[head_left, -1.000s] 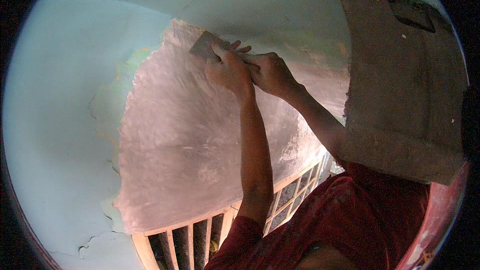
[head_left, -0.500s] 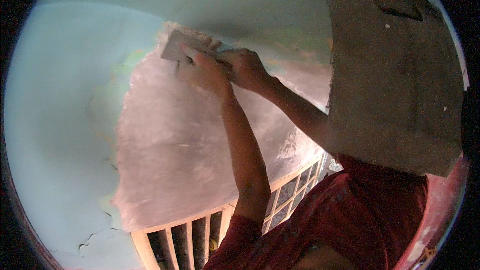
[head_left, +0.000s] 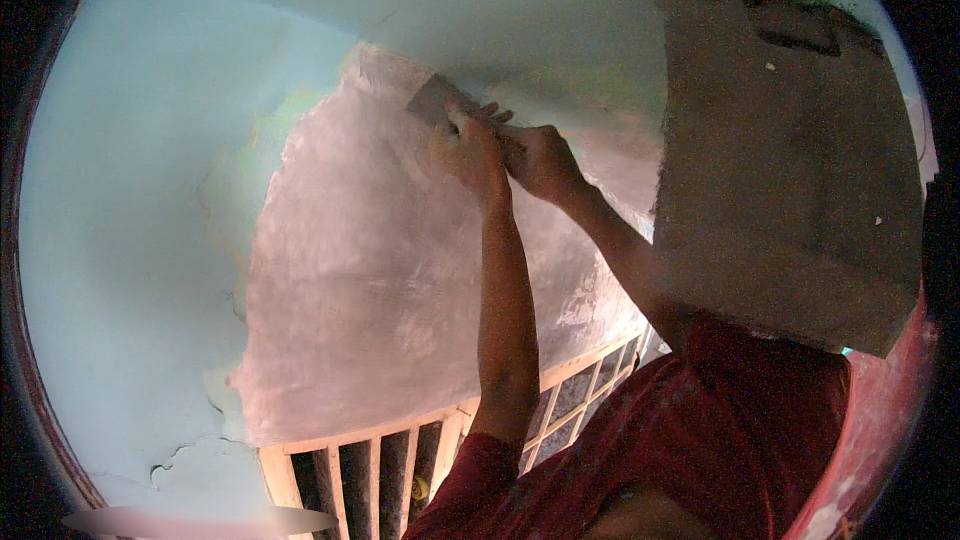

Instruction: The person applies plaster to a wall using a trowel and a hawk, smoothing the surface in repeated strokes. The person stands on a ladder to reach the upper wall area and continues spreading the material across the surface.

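Note:
A grey plastering trowel (head_left: 432,98), flat and rectangular, lies against the upper part of a smooth pinkish plaster patch (head_left: 350,240) on the wall. My right hand (head_left: 548,162) is closed at the trowel's right end, around what looks like its handle, which is mostly hidden. Beside it, my left hand (head_left: 472,155) grips the trowel nearer the blade, its fingers reaching up over it. Both arms are raised, and the left forearm crosses in front of the patch.
Light blue painted wall (head_left: 130,240) with cracks surrounds the patch. Below runs a cream wooden frame with bars (head_left: 375,480). A large brown sheet (head_left: 790,170) with a ragged edge fills the right side. Something pale and blurred (head_left: 200,522) shows at lower left.
Both hands and the trowel have moved right and slightly down along the upper plaster. The grip looks the same. The view has shifted slightly, and a pale blurred shape has appeared at lower left.

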Demonstrator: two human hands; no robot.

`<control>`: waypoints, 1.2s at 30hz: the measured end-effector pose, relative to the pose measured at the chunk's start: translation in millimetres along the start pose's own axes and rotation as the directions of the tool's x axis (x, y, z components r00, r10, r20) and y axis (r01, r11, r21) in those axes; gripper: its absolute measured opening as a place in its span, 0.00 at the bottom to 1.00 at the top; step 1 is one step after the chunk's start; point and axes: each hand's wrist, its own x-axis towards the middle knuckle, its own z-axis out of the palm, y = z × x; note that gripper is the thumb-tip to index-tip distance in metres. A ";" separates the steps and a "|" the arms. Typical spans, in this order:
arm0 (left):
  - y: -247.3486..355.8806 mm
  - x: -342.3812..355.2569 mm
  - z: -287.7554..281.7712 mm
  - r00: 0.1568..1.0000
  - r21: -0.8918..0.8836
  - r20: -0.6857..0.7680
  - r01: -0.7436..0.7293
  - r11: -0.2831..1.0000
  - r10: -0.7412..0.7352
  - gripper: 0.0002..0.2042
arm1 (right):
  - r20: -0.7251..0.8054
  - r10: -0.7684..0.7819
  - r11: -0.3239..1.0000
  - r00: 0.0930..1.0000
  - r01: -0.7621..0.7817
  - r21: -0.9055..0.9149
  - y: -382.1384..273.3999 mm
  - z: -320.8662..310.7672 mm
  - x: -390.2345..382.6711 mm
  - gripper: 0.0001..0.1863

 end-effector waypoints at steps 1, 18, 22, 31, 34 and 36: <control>-1.0 -1.8 -1.3 1.000 -0.041 -0.011 -0.007 0.999 0.007 0.19 | -0.008 -0.056 0.998 0.998 0.056 -0.005 -0.3 -0.5 -0.2 0.14; -94.4 -154.9 -94.1 0.918 -0.170 0.120 0.395 0.903 -0.379 0.22 | 0.214 -0.054 0.944 0.975 -0.020 0.329 3.3 8.4 -160.9 0.26; -46.3 -120.3 -108.6 0.872 -0.531 0.299 0.490 0.691 -0.388 0.22 | 0.448 0.151 0.912 0.881 -0.299 0.282 -44.9 -4.0 -123.4 0.24; -63.4 -86.3 -96.0 0.882 -0.767 0.450 0.461 0.446 -0.138 0.14 | 0.023 -0.168 0.956 0.985 0.158 0.247 -60.9 9.2 -82.7 0.23; -69.4 -70.9 -92.8 0.857 -0.787 0.498 0.511 0.345 -0.132 0.13 | -0.042 -0.206 0.954 0.978 0.211 0.215 -62.2 19.6 -69.0 0.21; -54.8 -59.3 -81.8 0.898 -0.550 0.414 0.377 0.745 -0.149 0.12 | 0.154 0.060 0.933 0.986 -0.110 0.344 -77.9 -2.4 -47.2 0.20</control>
